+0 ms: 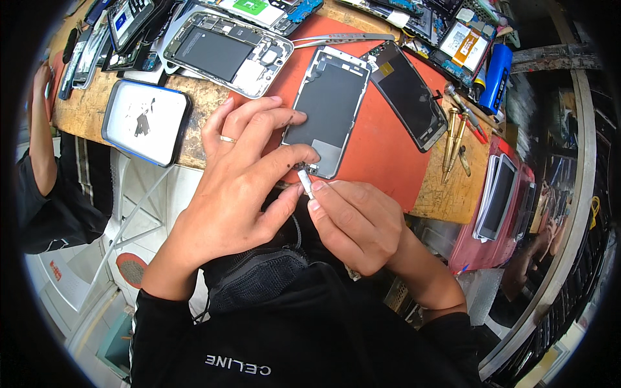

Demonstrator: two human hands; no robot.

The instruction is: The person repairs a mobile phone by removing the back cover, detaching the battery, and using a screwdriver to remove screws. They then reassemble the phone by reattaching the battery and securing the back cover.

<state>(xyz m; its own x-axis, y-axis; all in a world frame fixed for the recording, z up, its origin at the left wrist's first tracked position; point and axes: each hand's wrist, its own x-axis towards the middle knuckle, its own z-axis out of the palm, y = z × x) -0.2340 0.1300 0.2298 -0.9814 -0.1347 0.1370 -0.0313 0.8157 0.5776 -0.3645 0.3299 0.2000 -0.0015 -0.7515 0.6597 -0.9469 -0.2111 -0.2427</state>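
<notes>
A grey-backed phone screen assembly (323, 97) lies on the orange mat (381, 181). My left hand (242, 168) rests with fingers apart and bent, fingertips on the screen's left side and lower end. My right hand (356, 226) pinches a small white stick-like tool (305, 184), its tip at a small dark connector piece (304, 167) on the screen's lower edge. Whether my left thumb touches the tool I cannot tell. A dark screen (407, 97) lies to the right, and an opened phone housing (226, 58) sits at the upper left of the mat.
A white tray (139, 123) with dark bits is at left. Screwdrivers (453, 142) lie at right beside a blue cylinder (495, 77). Disassembled phones (462, 45) crowd the back. A red case with devices (491, 220) is beyond the right edge. Another person's arm (42, 149) is at far left.
</notes>
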